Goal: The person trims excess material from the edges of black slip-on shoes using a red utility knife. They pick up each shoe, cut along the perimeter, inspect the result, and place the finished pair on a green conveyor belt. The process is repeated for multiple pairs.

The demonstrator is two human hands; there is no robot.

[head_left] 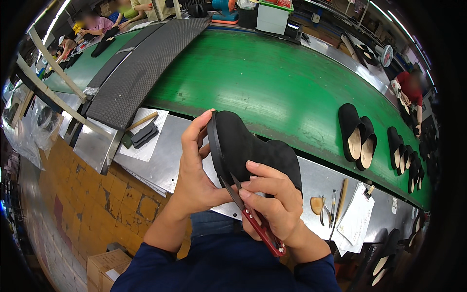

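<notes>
Black shoe [237, 141] held between part-curled left fingers [190, 140] | cutter [264, 234] gripped in tightly curled right fingers [267, 185] | sole [215, 143] attached, trimming seemingly unfinished

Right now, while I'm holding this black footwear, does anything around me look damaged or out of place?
Yes: the yellow tiled floor, to your lower left, looks damaged, with dark, ragged spots as if its surface had chipped or worn away. The black footwear in your left fingers shows no obvious damage.
</notes>
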